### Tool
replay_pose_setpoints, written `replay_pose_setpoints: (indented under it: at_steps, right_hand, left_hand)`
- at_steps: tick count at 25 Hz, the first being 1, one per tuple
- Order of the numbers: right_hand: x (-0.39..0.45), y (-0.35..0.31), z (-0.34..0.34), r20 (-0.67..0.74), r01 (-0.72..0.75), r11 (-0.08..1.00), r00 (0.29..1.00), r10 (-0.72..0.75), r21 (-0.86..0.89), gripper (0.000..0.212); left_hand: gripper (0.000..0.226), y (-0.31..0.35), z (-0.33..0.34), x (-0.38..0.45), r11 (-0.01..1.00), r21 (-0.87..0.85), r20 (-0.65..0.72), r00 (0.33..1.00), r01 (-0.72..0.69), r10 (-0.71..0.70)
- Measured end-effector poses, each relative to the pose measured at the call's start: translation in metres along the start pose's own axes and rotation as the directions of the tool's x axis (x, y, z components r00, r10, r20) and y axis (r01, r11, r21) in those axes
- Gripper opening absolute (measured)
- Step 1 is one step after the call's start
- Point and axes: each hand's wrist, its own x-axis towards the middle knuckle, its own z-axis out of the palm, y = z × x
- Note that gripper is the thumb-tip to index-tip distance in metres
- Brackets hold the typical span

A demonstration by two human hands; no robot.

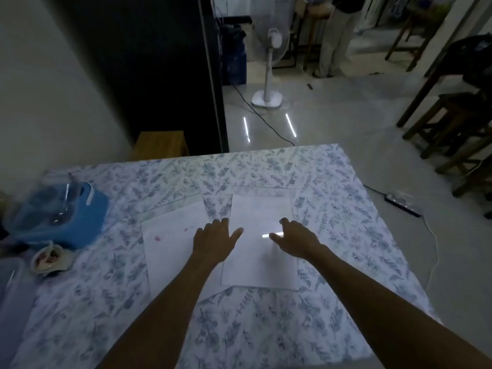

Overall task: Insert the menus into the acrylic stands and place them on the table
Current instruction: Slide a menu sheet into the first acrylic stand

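Note:
Two white menu sheets lie flat on the floral tablecloth (266, 328). The left menu (170, 249) has faint pink marks. The right menu (262, 259) seems to lie in or under a clear acrylic stand (263, 191), whose glossy face reflects a ceiling light; its edges show faintly beyond the paper. My left hand (215, 239) rests palm down between the two sheets, fingers spread, thumb on the right menu. My right hand (295, 239) lies on the right menu's right half, fingers apart, holding nothing.
A blue container (64, 214) with clear glassware stands at the table's left, a small bowl (49, 259) in front of it. A wooden stool (159, 145) sits behind the table. A white fan (269, 75), cables, a power strip (403, 205) and wooden stools (452, 123) occupy the floor; a person stands far back.

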Motion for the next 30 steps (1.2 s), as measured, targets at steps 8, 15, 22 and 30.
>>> replay_pose_setpoints:
  at_steps: [8,15,22,30]
  right_hand:
    - [0.001,0.020,0.040,-0.056,-0.257,0.953,0.962,0.269,0.158,0.048]
    - [-0.017,0.035,0.028,-0.073,-0.293,0.877,0.936,0.345,0.382,0.035]
    - [-0.080,0.044,-0.025,0.130,-0.249,0.489,0.956,0.264,0.836,0.033]
    - [-0.129,0.045,-0.025,0.100,-0.179,0.319,0.964,0.247,0.931,0.017]
  left_hand:
    - [0.065,0.003,0.043,0.006,0.980,-0.185,0.177,0.983,0.075,-0.042]
    - [0.049,-0.011,0.030,0.000,0.872,-0.472,0.095,0.991,0.131,-0.097]
    - [0.041,-0.021,-0.010,-0.040,0.859,-0.509,0.022,0.997,-0.050,0.071]
    - [0.033,-0.045,-0.023,-0.092,0.803,-0.565,-0.002,0.974,-0.189,0.227]
